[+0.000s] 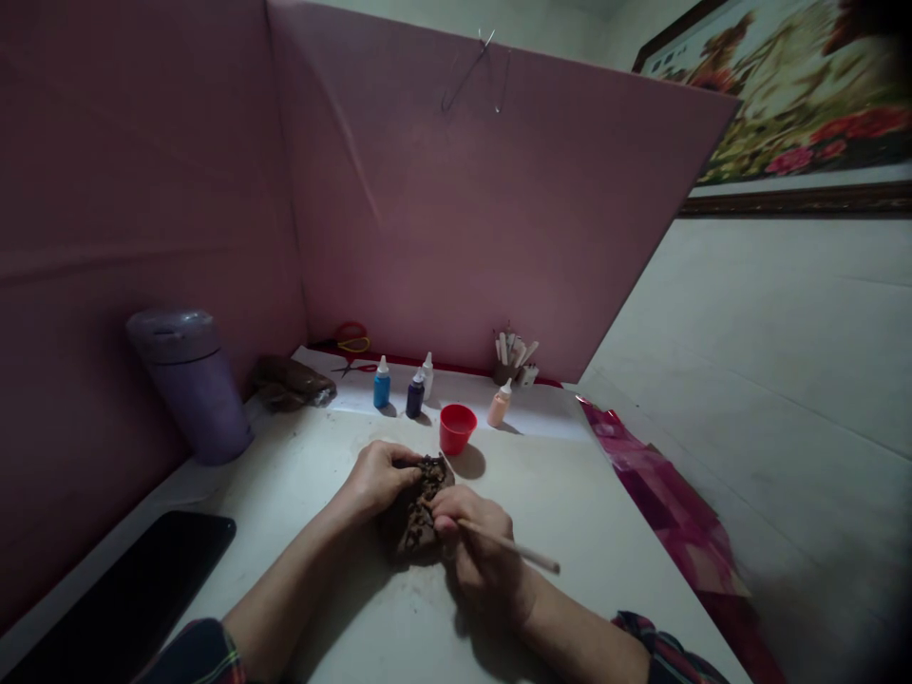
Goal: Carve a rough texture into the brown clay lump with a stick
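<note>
A dark brown lump with a rough, crumbly top, perhaps clay, rests on the white table in front of me. My left hand grips its upper left side, thumb and fingers pressed against it. A thin pale wooden stick tool is pinched in my right hand, its back end pointing to the lower right. The tool's working tip is hidden by my fingers at the lump. Just beyond the lump stands a red plastic cup.
Small paint bottles in blue, dark purple, white and peach stand behind. Further back are scissors and a pot of tools. At left are a purple tumbler, a brown wrapped packet and a black phone.
</note>
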Tool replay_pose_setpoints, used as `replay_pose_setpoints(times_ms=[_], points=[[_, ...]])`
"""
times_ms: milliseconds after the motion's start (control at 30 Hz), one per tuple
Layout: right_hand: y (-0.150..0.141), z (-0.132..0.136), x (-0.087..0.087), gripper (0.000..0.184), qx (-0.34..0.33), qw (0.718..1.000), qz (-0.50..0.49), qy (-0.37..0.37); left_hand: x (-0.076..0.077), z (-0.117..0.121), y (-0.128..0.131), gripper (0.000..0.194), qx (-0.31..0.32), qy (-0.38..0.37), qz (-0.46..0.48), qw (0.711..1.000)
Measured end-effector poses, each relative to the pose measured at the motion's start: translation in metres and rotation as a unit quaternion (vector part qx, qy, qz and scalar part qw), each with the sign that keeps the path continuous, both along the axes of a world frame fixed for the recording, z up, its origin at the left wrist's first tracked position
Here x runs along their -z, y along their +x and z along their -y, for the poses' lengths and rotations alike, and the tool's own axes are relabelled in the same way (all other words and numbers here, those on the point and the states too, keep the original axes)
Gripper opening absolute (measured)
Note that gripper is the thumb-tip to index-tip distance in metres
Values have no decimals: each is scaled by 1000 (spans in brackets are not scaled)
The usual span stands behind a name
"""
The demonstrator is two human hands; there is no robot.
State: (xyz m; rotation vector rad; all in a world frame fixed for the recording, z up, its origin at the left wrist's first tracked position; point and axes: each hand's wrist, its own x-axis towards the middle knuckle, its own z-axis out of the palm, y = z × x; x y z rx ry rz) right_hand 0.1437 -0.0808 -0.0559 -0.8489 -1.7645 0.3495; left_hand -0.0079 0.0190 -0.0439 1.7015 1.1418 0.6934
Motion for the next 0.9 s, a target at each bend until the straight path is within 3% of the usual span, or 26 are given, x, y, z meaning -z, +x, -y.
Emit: replay_pose_setpoints(times_ms=[133,267,567,900], points=[[6,-4,-9,29,52,988,-134,-53,3,-1,1,35,-6,-24,14,1000],[16,-7,-20,28,98,974,-205,-9,2,-2,1,32,-8,-10,5,1000],[14,-9,-9,26,61,994,-75,44,5,-3,1,31,-4,-4,14,1000],[16,0,-7,23,34,998,-38,30,5,-3,1,34,-2,-3,10,1000]])
